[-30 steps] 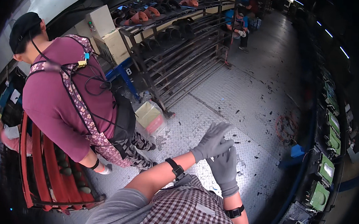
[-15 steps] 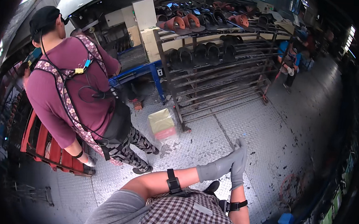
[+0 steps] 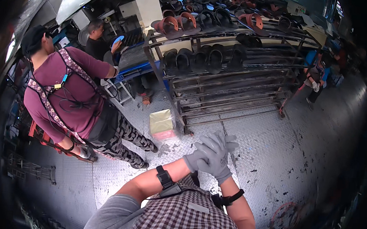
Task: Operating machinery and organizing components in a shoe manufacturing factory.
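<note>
Both of my hands wear grey gloves and meet in front of my chest, over the metal floor. My left hand [image 3: 212, 145] lies across the other one, its fingers laced between those of my right hand [image 3: 216, 168]. A few fingertips stick out at the upper right of the clasp. Apart from each other, the hands hold nothing that I can see. Where the fingers overlap, parts of both hands are hidden. A black strap with a buckle [image 3: 164, 177] circles my left forearm, and another black strap [image 3: 232, 197] circles the right one.
Ahead stands a metal rack [image 3: 237, 82] with sandals [image 3: 215, 59] on its upper levels. A bagged yellow-and-pink block [image 3: 162, 123] sits on the floor by its leg. A co-worker in a maroon shirt [image 3: 76, 94] stands at left, another sits behind by a machine, others are far right.
My hands have gone from pressed together to fingers interlaced and moved left in view. The maroon-shirted co-worker has shifted left, and a seated person now shows behind.
</note>
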A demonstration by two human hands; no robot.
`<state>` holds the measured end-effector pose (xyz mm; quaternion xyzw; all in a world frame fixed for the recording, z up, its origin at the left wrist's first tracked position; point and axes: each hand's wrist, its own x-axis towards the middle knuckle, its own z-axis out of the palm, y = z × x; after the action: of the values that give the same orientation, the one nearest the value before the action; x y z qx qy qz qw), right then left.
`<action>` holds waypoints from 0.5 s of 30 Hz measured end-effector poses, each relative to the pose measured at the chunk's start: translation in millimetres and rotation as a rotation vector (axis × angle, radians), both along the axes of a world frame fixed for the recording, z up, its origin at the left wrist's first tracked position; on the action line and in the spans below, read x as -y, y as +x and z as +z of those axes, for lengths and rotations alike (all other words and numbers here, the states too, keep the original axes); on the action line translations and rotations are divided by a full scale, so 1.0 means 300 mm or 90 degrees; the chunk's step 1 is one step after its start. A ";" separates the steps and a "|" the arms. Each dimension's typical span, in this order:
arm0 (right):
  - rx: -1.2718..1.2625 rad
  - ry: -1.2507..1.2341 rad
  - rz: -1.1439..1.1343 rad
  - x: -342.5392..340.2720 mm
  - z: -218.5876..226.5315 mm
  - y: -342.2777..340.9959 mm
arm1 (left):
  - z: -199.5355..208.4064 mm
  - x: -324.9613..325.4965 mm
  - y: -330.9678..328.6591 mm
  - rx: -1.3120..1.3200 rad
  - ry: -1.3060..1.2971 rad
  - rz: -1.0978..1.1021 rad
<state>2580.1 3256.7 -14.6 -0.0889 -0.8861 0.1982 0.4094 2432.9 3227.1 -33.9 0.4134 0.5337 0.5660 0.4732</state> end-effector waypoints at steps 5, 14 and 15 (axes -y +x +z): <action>-0.090 -0.146 -0.133 -0.255 -0.119 0.013 | 0.092 -0.037 0.006 -0.032 0.053 -0.270; -0.041 -0.435 -0.280 -0.717 -0.167 0.074 | 0.337 -0.358 -0.582 -0.231 0.182 0.357; -0.071 -0.457 -0.290 -0.784 -0.140 0.061 | 0.358 -0.413 -0.665 -0.259 0.221 0.411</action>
<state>2598.5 3491.9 -56.7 -0.4085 -0.6953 0.4030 0.4328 2233.4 3351.0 73.3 0.4016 0.6152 0.6737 0.0799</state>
